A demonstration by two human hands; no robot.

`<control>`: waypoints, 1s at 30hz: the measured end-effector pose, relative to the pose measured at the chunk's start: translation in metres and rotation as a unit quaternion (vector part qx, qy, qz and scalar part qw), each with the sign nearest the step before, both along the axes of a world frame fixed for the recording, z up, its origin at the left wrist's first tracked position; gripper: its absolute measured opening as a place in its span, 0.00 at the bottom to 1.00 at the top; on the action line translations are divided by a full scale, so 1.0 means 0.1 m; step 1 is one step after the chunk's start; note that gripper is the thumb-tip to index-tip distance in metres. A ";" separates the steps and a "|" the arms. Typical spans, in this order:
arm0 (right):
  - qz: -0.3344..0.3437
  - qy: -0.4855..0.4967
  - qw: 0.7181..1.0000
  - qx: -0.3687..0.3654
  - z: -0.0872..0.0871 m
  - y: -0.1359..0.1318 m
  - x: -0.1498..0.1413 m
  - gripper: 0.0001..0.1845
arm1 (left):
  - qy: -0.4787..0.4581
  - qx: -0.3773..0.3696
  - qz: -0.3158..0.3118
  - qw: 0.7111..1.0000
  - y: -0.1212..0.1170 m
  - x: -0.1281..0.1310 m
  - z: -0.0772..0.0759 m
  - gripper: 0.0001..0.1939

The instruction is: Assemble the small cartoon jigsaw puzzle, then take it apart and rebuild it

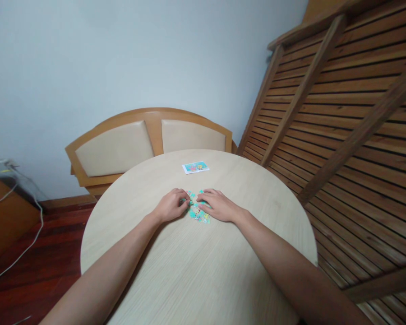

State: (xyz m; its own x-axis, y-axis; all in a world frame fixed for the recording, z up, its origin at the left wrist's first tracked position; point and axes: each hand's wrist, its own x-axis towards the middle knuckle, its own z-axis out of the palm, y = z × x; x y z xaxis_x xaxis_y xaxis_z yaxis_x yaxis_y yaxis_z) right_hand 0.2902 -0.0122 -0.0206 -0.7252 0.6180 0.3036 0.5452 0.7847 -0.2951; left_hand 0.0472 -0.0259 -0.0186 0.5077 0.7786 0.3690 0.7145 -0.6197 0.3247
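Note:
A small heap of jigsaw puzzle pieces [196, 212], mostly turquoise with bits of yellow, pink and white, lies on the round pale table [189, 271]. At the heap's left edge is my left hand [172, 205], its fingers curved and the thumb apart from them, the tips touching pieces. My right hand [218, 205] rests on the right side of the heap with its fingers stretched and spread. Some pieces are hidden under the fingers. Beyond the hands lies a picture sheet [195, 167] showing cartoon figures on turquoise.
Behind the table stands a wooden headboard [153, 131] with cream padded panels. A slatted wooden bed frame [341, 113] leans at the right. On the left, a white cable [39, 221] hangs beside a brown cabinet [6, 212] above the dark red floor.

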 end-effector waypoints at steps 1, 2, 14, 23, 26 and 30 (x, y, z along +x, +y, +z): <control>0.002 0.001 1.000 0.000 0.01 0.01 0.01 0.14 | 0.001 0.000 -0.004 1.000 0.00 0.00 0.00 0.09; 0.003 0.002 1.000 0.001 0.01 0.01 0.02 0.14 | 0.002 0.000 -0.008 1.000 0.00 0.00 0.00 0.08; 0.014 0.017 1.000 0.013 0.02 0.03 0.01 0.16 | 0.027 -0.001 0.006 1.000 0.00 0.00 0.00 0.10; 0.020 0.032 0.999 0.030 0.01 0.03 0.01 0.16 | 0.000 -0.006 0.008 1.000 0.01 -0.04 0.06 0.06; 0.033 0.030 0.999 0.027 0.02 0.00 0.00 0.14 | -0.011 -0.022 -0.018 1.000 0.04 -0.15 0.10 0.07; 0.051 0.029 0.998 0.023 0.03 -0.03 -0.05 0.11 | -0.024 -0.055 -0.057 0.997 0.06 -0.27 0.13 0.09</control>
State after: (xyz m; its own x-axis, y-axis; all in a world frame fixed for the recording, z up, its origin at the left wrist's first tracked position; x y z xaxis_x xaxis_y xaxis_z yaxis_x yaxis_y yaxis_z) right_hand 0.2854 -0.0156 -0.0180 -0.7642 0.5263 0.3728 0.4444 0.8486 -0.2871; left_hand 0.0203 -0.0196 -0.0060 0.5784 0.7543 0.3107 0.6241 -0.6544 0.4269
